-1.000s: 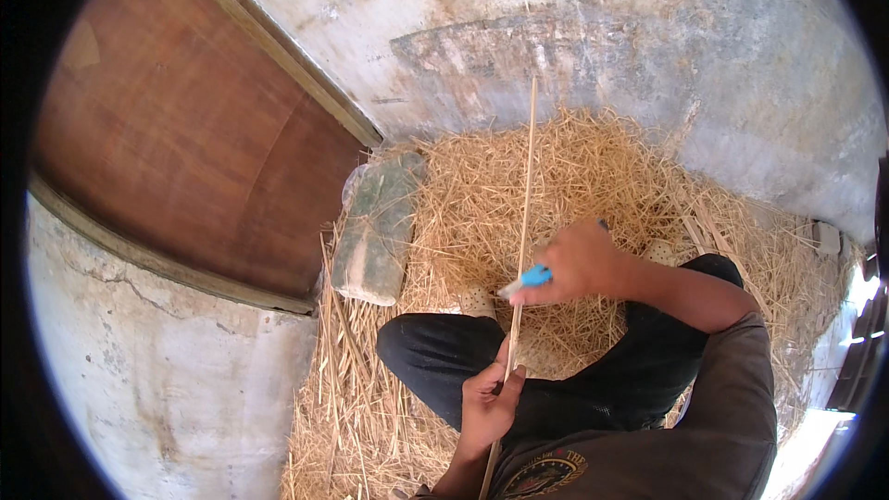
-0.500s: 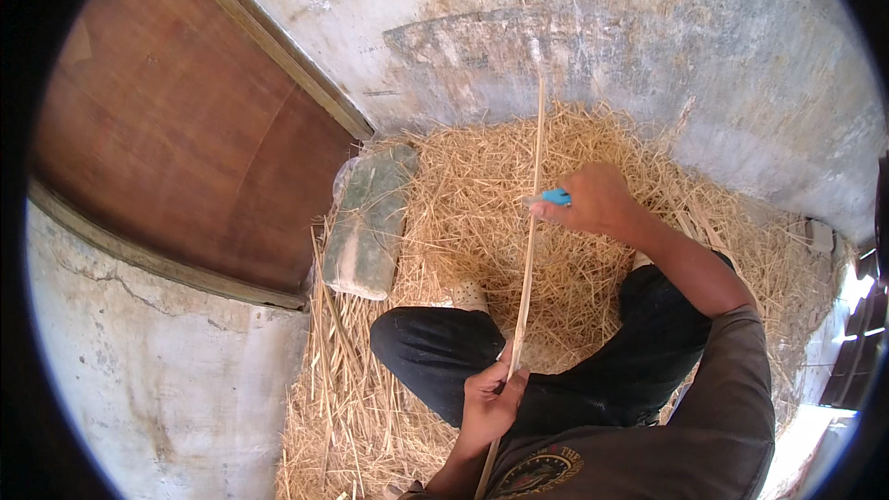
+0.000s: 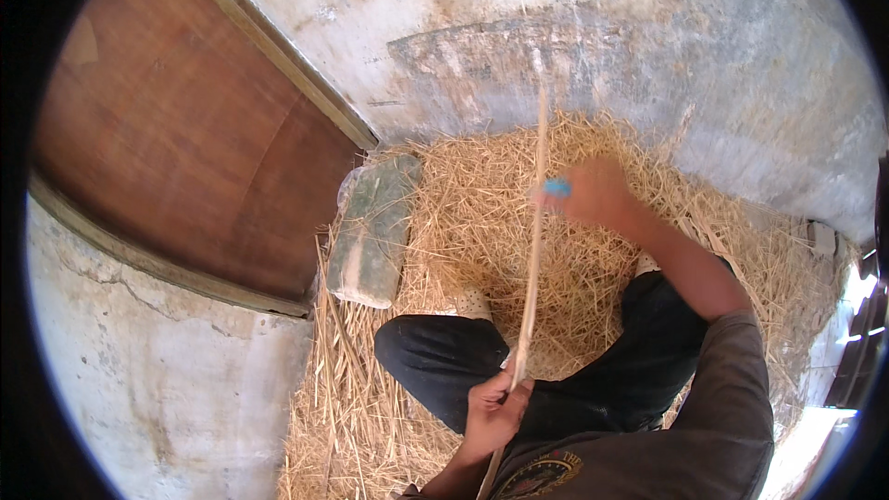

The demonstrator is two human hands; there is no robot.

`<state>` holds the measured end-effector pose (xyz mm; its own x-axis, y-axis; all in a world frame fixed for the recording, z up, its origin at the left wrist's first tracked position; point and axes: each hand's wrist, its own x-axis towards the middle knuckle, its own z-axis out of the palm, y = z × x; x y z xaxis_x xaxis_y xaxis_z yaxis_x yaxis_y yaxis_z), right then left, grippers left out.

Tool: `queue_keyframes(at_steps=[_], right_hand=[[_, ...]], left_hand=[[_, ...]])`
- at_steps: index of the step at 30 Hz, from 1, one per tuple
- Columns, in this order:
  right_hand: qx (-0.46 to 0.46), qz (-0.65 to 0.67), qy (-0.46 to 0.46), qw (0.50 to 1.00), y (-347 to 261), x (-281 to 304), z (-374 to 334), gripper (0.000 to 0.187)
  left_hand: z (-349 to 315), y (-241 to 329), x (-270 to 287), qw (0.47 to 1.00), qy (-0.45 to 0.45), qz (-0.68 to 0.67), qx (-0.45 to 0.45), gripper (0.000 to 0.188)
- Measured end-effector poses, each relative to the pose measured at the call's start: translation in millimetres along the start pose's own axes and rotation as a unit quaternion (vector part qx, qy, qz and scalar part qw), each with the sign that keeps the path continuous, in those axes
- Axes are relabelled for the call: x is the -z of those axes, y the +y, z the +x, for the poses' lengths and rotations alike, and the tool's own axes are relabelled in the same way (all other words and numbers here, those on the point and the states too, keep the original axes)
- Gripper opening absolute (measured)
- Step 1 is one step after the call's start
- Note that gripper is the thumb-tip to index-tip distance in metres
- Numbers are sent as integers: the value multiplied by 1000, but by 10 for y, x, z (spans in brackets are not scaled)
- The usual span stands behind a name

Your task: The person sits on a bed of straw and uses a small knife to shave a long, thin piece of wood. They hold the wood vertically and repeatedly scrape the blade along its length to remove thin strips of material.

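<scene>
A long, thin, pale bamboo strip (image 3: 532,287) runs from beside my body up toward the far wall. Near its lower part, over my lap, my left hand (image 3: 494,413) is closed around it. My right hand (image 3: 600,193), blurred by motion, is closed on a small blue-handled knife (image 3: 557,187) at the strip's upper half. The blade is too smeared to make out, and whether it touches the strip I cannot tell.
Straw-like shavings (image 3: 472,194) cover the floor around my crossed legs. A greenish block (image 3: 372,231) lies at the left, by a brown wooden panel (image 3: 204,130) in a frame. Longer strips (image 3: 338,370) lie below the block. A stained wall (image 3: 630,46) stands ahead.
My right hand with the knife has shifted slightly up along the strip and blurred. My left hand keeps its hold, nearly unmoved; the whole view has shifted a little.
</scene>
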<state>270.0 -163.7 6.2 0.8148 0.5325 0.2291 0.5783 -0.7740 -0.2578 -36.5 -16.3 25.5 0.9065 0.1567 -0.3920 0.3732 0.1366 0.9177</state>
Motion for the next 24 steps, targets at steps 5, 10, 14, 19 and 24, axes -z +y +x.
queue_keyframes(at_steps=[5,10,14,19,24], right_hand=[[-45,13,23,999,459,3,150,76],[-191,49,61,978,894,164,370,77],[-321,38,58,945,1495,288,301,81],[-191,95,-61,975,548,315,64,88],[108,71,-171,977,-503,207,-574,91]], left_hand=[[-73,-128,-23,999,-37,4,15,44],[-125,-226,5,998,-57,16,-15,42],[-90,-212,48,999,-44,7,22,34],[184,-169,149,978,-21,-204,35,24],[269,-87,131,965,-48,-259,10,26]])
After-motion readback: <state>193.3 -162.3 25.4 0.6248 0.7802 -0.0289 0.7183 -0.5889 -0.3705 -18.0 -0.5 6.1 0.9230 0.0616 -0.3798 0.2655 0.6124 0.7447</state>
